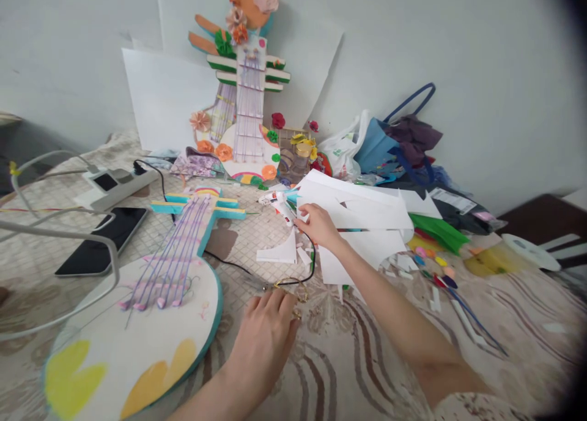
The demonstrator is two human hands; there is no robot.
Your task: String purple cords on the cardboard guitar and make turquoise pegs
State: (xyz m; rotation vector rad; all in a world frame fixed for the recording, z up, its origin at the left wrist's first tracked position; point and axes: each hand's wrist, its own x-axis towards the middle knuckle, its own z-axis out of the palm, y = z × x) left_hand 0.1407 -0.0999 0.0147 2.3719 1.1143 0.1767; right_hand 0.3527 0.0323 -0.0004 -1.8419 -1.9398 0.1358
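Observation:
A white hot glue gun (283,209) lies near the middle of the table, its nozzle toward the left and a black cord trailing from it. My right hand (318,225) is at the end of its handle, fingers curled and closed there beside white sheets. Closer to me, my left hand (268,323) rests on the table with bent fingers over gold-handled scissors (302,291); the palm side is hidden. To the left lies a paper-covered guitar model (183,341) with turquoise edges, purple strings and yellow and orange patches.
A second decorated guitar model (250,103) leans on the wall. White sheets (358,249) and paper offcuts (277,249) lie around my right hand. A phone (103,240), power strip (114,188) and looping cables are at left; bags (376,145) stand at the back right.

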